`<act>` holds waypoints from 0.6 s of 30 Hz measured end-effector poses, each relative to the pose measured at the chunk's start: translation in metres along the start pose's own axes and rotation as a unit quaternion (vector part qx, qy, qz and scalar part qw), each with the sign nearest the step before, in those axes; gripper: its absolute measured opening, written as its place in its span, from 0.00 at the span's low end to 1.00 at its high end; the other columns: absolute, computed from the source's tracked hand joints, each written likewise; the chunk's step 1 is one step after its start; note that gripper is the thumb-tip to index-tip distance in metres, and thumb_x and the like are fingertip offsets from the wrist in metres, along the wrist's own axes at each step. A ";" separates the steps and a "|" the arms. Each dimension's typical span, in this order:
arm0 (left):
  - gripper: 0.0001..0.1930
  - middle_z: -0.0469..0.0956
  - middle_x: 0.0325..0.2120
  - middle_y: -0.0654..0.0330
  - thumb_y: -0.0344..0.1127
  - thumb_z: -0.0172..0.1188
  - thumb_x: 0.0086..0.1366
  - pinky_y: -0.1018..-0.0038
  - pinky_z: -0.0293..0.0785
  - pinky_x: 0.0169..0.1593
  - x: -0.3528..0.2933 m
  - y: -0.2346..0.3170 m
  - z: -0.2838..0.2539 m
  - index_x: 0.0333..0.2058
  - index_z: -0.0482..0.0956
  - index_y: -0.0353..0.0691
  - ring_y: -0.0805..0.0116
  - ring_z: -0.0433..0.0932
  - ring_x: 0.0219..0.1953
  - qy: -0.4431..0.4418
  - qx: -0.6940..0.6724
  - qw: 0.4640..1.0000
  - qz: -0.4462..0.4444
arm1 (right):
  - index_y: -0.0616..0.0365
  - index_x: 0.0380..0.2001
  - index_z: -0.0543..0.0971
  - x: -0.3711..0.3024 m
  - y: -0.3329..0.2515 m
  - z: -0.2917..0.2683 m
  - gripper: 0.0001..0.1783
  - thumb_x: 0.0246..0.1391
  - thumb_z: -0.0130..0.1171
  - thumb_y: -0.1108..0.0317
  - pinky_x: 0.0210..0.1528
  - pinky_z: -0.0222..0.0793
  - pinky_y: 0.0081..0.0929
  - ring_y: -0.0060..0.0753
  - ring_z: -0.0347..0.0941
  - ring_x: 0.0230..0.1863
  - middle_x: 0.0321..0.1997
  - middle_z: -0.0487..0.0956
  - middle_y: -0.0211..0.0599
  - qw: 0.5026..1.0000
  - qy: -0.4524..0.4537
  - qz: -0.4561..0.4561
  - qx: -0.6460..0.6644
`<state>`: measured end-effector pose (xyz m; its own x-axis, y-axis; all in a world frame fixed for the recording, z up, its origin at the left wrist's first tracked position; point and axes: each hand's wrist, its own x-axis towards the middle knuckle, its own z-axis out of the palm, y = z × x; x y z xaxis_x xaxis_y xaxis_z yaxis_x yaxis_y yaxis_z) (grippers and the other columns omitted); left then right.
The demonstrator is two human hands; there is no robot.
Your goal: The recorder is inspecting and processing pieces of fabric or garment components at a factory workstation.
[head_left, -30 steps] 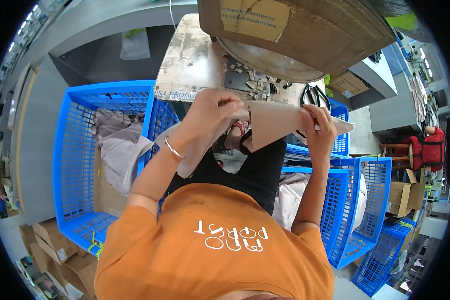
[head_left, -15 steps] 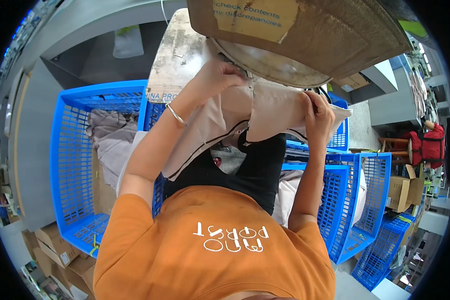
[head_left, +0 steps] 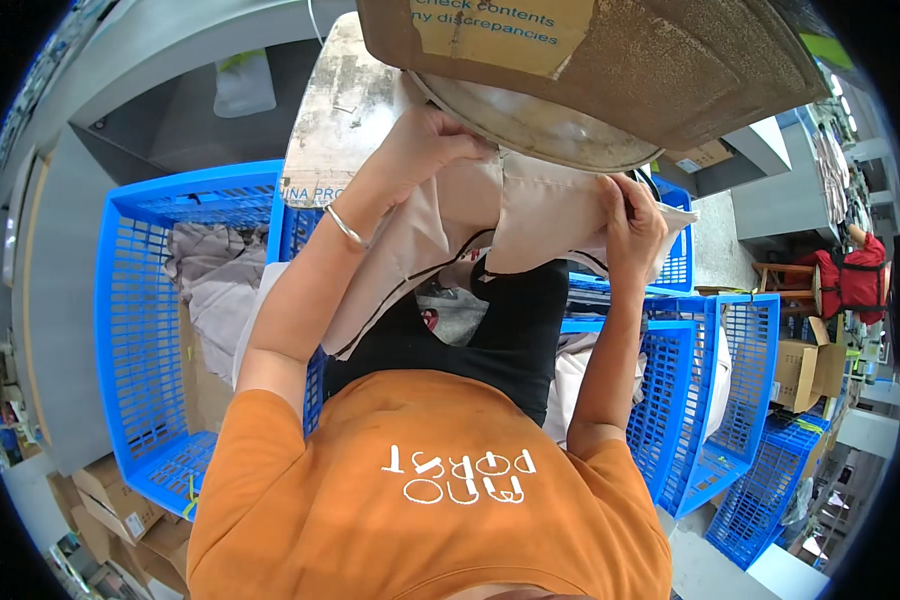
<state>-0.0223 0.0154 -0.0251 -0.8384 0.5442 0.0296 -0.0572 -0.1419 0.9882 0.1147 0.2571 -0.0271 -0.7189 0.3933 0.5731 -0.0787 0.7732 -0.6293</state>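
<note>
A pale beige piece of fabric (head_left: 555,215) with a dark trim line hangs between my hands and drapes over my lap. My left hand (head_left: 432,150), with a bangle at the wrist, has its fingers closed on the fabric's upper edge, just beneath the rounded pale rim of the machine (head_left: 540,115). Part of those fingertips is hidden there. At the fabric's right end, my right hand (head_left: 634,222) pinches the upper edge between thumb and fingers. A brown cardboard cover (head_left: 690,80) above the rim hides what lies under it.
To the left, a blue plastic crate (head_left: 140,330) holds crumpled grey-beige cloth (head_left: 225,285). More blue crates (head_left: 670,400) with light fabric stand at the right. A worn board (head_left: 335,120) lies beyond my left hand. Cardboard boxes (head_left: 800,370) and a red bag (head_left: 850,280) are farther right.
My left fingers have slid slightly farther under the rim along the fabric. The right hand keeps its pinch almost unchanged. The whole view has shifted a little.
</note>
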 end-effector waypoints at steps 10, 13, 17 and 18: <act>0.09 0.86 0.27 0.57 0.36 0.66 0.57 0.72 0.77 0.33 -0.040 0.008 -0.008 0.34 0.88 0.38 0.69 0.83 0.28 0.030 0.249 0.967 0.042 | 0.64 0.38 0.83 -0.049 0.026 -0.093 0.07 0.61 0.62 0.71 0.41 0.73 0.27 0.34 0.79 0.35 0.34 0.83 0.41 0.994 0.020 0.024 -0.109; 0.08 0.84 0.26 0.59 0.37 0.65 0.58 0.70 0.75 0.33 -0.072 -0.005 0.014 0.32 0.87 0.41 0.68 0.82 0.28 0.042 0.308 0.948 0.064 | 0.62 0.41 0.85 -0.077 0.057 -0.147 0.11 0.63 0.60 0.66 0.44 0.75 0.32 0.42 0.80 0.41 0.39 0.84 0.40 0.935 0.066 0.083 -0.339; 0.07 0.82 0.26 0.59 0.39 0.64 0.57 0.65 0.75 0.37 -0.082 -0.025 0.048 0.28 0.87 0.44 0.59 0.80 0.31 0.082 0.396 0.893 0.197 | 0.57 0.47 0.84 -0.112 0.072 -0.180 0.13 0.64 0.59 0.63 0.48 0.76 0.37 0.48 0.80 0.48 0.45 0.84 0.41 0.841 0.126 0.097 -0.517; 0.06 0.82 0.26 0.61 0.38 0.64 0.57 0.62 0.73 0.43 -0.082 -0.030 0.059 0.25 0.86 0.46 0.59 0.79 0.34 0.085 0.405 0.890 0.193 | 0.57 0.48 0.84 -0.119 0.068 -0.178 0.13 0.64 0.59 0.64 0.49 0.76 0.36 0.47 0.80 0.48 0.45 0.84 0.41 0.854 0.131 0.060 -0.500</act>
<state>0.0804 0.0235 -0.0480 -0.7840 0.4422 0.4358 0.6052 0.3883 0.6949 0.3175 0.3514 -0.0443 -0.4913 0.4963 0.7158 0.7080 0.7062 -0.0037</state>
